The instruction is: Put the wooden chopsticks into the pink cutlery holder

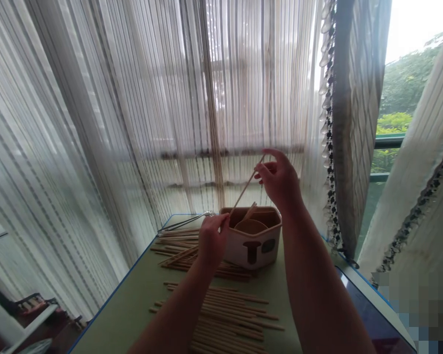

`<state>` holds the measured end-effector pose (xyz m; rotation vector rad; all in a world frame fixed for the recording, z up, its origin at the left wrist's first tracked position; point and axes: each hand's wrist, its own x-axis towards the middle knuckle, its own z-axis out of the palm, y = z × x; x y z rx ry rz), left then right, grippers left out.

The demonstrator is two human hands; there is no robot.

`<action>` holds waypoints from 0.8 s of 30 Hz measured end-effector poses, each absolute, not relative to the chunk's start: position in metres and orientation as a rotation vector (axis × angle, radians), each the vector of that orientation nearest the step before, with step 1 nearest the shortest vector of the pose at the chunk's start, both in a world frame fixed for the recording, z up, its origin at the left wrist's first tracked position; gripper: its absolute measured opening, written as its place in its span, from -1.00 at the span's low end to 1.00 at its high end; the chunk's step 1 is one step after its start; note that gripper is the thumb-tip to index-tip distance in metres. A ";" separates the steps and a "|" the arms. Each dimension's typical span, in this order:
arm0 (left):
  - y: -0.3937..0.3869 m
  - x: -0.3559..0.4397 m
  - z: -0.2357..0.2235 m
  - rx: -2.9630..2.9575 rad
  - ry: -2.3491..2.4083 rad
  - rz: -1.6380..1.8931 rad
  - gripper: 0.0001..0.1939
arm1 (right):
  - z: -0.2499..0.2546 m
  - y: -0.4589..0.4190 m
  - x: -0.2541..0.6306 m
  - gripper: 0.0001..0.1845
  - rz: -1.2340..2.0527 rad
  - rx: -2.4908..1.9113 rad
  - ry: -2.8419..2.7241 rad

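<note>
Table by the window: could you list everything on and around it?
Table: one, green, blue-edged, centre
Sticks: many, light brown, two groups on table
Held stick: one, light brown, between hands
Box: one, pale with brown inside, table's far side
Metal tool: one, silvery, far-left corner
Flat object: one, dark, table's right
Curtains: several, striped grey-white, behind and right
Railing: green, outside
Trees: uncountable, green, outside
Furniture: count unclear, dark, lower left
Left hand: one, stick's lower end
Right hand: one, stick's upper end
</note>
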<state>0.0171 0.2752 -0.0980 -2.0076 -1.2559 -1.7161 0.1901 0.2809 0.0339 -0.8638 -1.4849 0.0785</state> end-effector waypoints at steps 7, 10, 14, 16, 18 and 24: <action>0.269 0.020 -0.093 -2.024 -1.244 -1.739 -0.83 | 0.032 0.290 0.199 -0.57 0.148 -0.878 -1.446; 0.267 0.020 -0.092 -2.005 -1.220 -1.748 -0.84 | 0.031 0.292 0.200 -0.54 0.170 -0.877 -1.412; 0.264 0.020 -0.090 -1.926 -1.216 -1.784 -0.84 | 0.028 0.299 0.202 -0.57 0.156 -0.911 -1.376; 0.262 0.020 -0.089 -1.902 -1.210 -1.806 -0.84 | 0.025 0.306 0.205 -0.66 0.164 -0.949 -1.378; 0.261 0.020 -0.089 -1.921 -1.192 -1.815 -0.84 | 0.021 0.313 0.209 -0.71 0.172 -0.988 -1.376; 0.257 0.024 -0.090 -2.027 -1.004 -1.803 -0.84 | 0.005 0.337 0.221 -0.70 0.152 -1.122 -1.387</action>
